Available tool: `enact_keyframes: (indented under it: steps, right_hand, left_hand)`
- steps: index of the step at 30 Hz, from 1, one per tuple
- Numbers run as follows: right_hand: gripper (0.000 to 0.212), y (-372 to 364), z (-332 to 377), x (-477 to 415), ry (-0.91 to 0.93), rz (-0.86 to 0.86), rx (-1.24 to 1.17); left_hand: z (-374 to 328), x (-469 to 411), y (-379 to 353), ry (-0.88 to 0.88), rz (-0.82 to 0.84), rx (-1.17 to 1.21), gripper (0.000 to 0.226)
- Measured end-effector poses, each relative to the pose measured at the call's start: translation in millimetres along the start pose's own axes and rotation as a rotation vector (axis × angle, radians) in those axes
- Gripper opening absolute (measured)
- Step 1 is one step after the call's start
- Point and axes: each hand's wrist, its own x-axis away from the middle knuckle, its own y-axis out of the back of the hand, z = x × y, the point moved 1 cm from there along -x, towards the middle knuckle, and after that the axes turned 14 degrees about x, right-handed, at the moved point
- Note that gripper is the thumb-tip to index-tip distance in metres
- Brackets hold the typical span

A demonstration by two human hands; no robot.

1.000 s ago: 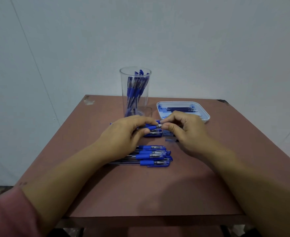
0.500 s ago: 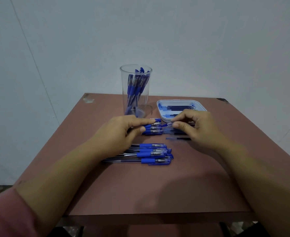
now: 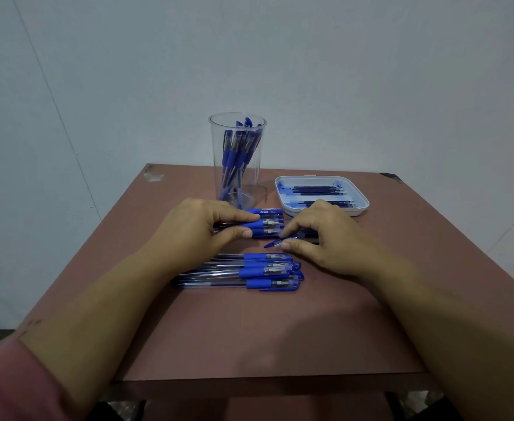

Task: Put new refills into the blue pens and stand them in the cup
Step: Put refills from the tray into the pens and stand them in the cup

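The left hand [image 3: 201, 229] has its fingers curled round the rubber grip of one blue pen [image 3: 257, 224], low over the surface [image 3: 249, 335], likely to steady the barrel. The right hand [image 3: 325, 238] pinches a small blue pointed piece [image 3: 270, 244], probably the pen's tip section, just beside the pen's end, apparently opening it for a refill. Spare refills [image 3: 313, 189] lie in the white tray [image 3: 362, 202], and finished pens stand in the clear cup [image 3: 237, 159].

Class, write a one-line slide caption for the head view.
Left hand holds a blue pen; right hand pinches a small blue piece near the cup.
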Motion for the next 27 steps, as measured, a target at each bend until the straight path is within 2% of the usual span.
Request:
enact_keyframes:
  steps: [3, 8, 12, 16, 20, 27]
  right_hand:
    - [0.020, 1.0, 0.6, 0.3, 0.017, -0.037, 0.009]
    - [0.023, -0.6, 4.8, -1.8, -0.043, -0.194, -0.113]
    - [0.020, -2.1, 12.6, -4.5, -0.032, -0.181, -0.175]
    - [0.009, -3.3, 13.6, -5.8, -0.043, -0.195, -0.231]
    - [0.016, -2.5, 13.0, -3.4, -0.048, -0.181, -0.294]
    - [0.007, -4.0, 14.9, -5.4, -0.047, -0.196, -0.316]
  left_hand:
    - [-1.2, -0.2, 0.5, -0.024, -0.012, 0.009, 0.031]
    - [-1.0, -0.4, -0.1, -0.050, 0.000, -0.002, 0.031]
    - [-1.7, -1.3, -2.5, -0.064, 0.018, 0.000, 0.030]
    - [-0.9, -1.4, -2.9, -0.077, 0.019, -0.004, 0.029]
    - [-0.3, -2.2, -4.0, -0.099, 0.015, 0.009, 0.029]
    - [1.2, -3.4, -4.4, -0.110, 0.027, -0.002, 0.032]
